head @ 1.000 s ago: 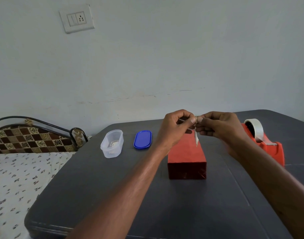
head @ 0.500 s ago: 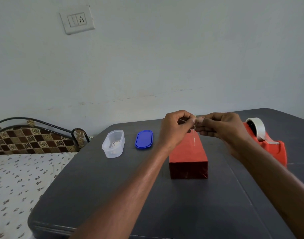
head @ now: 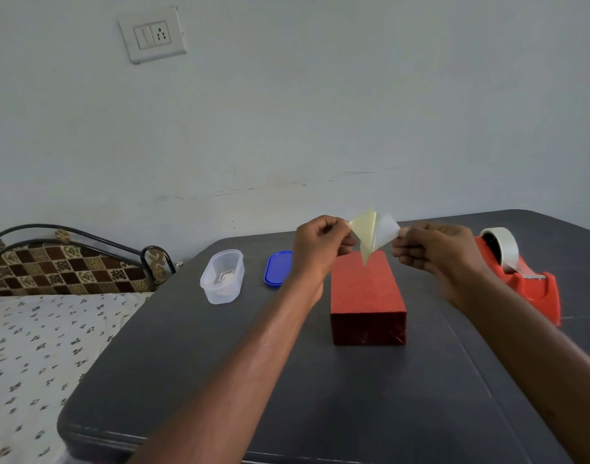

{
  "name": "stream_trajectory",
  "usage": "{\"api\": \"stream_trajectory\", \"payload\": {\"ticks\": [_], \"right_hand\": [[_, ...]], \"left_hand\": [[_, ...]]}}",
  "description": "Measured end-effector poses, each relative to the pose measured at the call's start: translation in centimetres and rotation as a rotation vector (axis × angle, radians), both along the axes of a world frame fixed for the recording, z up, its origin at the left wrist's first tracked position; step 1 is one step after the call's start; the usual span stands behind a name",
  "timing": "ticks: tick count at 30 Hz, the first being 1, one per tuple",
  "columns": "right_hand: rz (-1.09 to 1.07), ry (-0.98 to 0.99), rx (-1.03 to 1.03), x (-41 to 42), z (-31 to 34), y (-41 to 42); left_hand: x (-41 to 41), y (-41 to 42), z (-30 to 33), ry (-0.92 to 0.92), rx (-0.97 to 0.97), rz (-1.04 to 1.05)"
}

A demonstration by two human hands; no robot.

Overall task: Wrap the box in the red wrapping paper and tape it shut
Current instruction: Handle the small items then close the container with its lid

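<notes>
From the head camera, the box (head: 367,296), fully covered in red wrapping paper, lies on the dark grey bench (head: 320,396) just right of the frame's centre, its short end facing the viewer. Above its far end, both hands are raised clear of it. The left hand (head: 315,244) pinches the yellowish piece (head: 365,229) of a small sticky item between thumb and fingertips, the other fingers curled in. The right hand (head: 431,247) pinches the white piece (head: 385,229) the same way. The 2 pieces join along a crease between the hands and spread apart like wings.

At the right edge of the frame a red tape dispenser (head: 524,283) with a white roll stands on the bench. Left of the box lie a blue lid (head: 277,267) and a clear plastic tub (head: 221,276). A bed (head: 35,346) with a patterned sheet fills the lower left, and a switch plate (head: 152,34) sits on the wall at the upper left.
</notes>
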State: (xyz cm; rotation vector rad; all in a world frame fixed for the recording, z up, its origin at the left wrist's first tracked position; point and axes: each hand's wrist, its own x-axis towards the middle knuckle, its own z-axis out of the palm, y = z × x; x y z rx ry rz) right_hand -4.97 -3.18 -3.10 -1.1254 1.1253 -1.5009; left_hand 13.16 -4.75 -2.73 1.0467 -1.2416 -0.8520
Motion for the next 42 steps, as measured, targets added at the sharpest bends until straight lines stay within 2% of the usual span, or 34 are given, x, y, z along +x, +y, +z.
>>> {"api": "stream_trajectory", "payload": {"ticks": [6,13,16,22,25,27,29,32,35,39,42], "right_hand": [[-0.024,-0.049,0.028,0.4,-0.4,-0.2],[-0.231,-0.186,0.037,-0.3,-0.5,-1.2],[-0.254,-0.091,0.0,-0.3,-0.8,-1.0],[-0.361,0.392,-0.191,1.9,-1.0,0.2],[-0.403,0.598,-0.273,3.1,-0.8,0.7],[-0.409,0.679,-0.321,3.7,-0.9,0.8],[-0.413,0.762,-0.383,4.1,-1.1,0.7],[-0.391,0.941,-0.525,4.8,-1.6,0.3],[-0.37,1.067,-0.6,5.5,-2.4,0.0],[-0.328,1.092,-0.62,5.4,-3.0,-0.7],[-0.324,0.988,-0.54,5.0,-3.4,-1.1]], "left_hand": [[1.7,-0.4,-0.3,0.106,0.061,0.056],[4.2,-0.9,-1.0,0.19,0.179,0.227],[6.0,-1.6,-2.1,0.047,0.3,0.244],[7.7,-1.5,-3.2,-0.453,0.497,0.114],[7.6,-1.5,-3.5,-0.541,0.444,0.111],[7.2,-1.6,-3.2,-0.522,0.329,0.161],[6.1,-1.4,-2.4,-0.415,0.262,0.09],[4.0,-0.7,-0.5,-0.189,0.328,-0.129],[2.7,-0.7,0.2,-0.156,0.351,-0.17],[2.3,-1.5,-0.7,-0.112,0.293,-0.143],[2.7,-2.2,-1.2,-0.112,0.255,-0.109]]}}
